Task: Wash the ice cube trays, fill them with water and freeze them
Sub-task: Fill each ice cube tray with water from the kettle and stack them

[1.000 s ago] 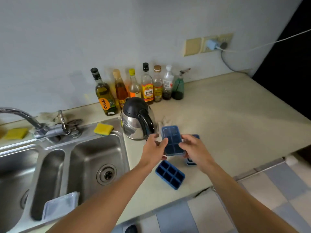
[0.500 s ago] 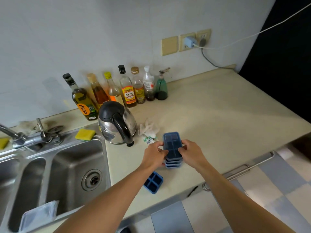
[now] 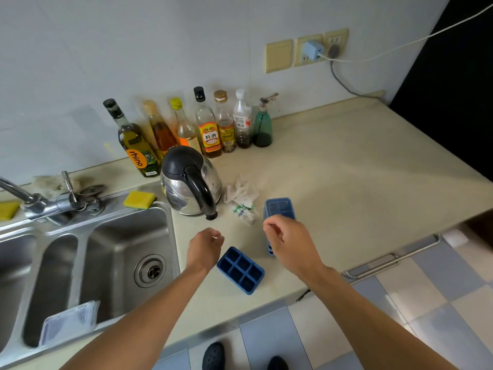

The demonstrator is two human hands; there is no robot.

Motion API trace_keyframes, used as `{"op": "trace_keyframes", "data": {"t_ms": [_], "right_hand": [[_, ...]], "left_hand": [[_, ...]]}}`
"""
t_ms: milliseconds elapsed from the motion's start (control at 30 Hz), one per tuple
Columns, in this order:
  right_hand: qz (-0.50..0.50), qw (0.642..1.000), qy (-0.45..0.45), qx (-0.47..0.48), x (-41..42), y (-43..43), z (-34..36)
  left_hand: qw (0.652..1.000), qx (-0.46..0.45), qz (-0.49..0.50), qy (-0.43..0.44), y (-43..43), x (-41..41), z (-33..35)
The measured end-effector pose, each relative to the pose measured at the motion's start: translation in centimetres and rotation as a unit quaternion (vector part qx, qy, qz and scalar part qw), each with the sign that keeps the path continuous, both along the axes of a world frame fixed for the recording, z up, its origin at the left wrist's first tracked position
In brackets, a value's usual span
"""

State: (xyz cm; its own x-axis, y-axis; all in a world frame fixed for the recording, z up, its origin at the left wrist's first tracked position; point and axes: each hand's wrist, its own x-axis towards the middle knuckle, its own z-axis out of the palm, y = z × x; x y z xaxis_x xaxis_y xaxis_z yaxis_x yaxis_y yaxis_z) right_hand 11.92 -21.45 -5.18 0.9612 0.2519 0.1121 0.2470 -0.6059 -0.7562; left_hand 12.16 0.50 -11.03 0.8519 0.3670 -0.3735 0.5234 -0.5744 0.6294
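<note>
Hovering: left hand loosely curled, empty; right hand likewise | beige countertop; checkered floor

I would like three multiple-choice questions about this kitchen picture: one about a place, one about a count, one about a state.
1. Where does the yellow rectangular sponge lie?
A. on the steel sink's rim, beside the steel kettle
B. in the basin
C. on the floor

2. How many cells has the open blue ice cube tray?
A. four
B. six
C. nine

3. What does the left hand hold?
A. the kettle
B. a bottle
C. nothing

Answers: 1 A, it rests on the rim left of the kettle. 2 B, two rows of three. 3 C, its grip is empty above the beige counter.
</note>
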Motion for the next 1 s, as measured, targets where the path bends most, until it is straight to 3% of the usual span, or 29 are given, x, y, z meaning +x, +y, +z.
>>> {"op": "trace_keyframes", "data": {"t_ms": [133, 267, 400, 700, 900, 1000], "right_hand": [[0.064, 0.987, 0.125, -0.076, -2.0, 3.3, -2.4], [-0.006, 0.953, 0.219, -0.21, -3.2, 4.3, -6.0], [-0.084, 0.93, 0.294, -0.203, -3.5, 4.2, -8.3], [-0.186, 0.922, 0.329, -0.091, -3.4, 4.9, -8.4], [-0.189, 0.924, 0.326, -0.061, -3.3, 4.9, -7.6], [-0.179, 0.939, 0.279, -0.095, -3.6, 5.1, -7.2]], "left_hand": [[0.996, -0.01, -0.031, 0.078, 2.5, -1.2, -0.8], [0.992, -0.068, -0.06, 0.091, 2.9, -2.3, -1.3], [0.985, -0.134, -0.056, 0.094, 2.7, -2.8, -1.5], [0.984, -0.141, -0.041, 0.099, 2.5, -2.8, -1.9], [0.978, -0.178, -0.018, 0.109, 2.4, -2.1, -1.6], [0.975, -0.192, -0.002, 0.108, 2.5, -2.0, -1.4]]}}
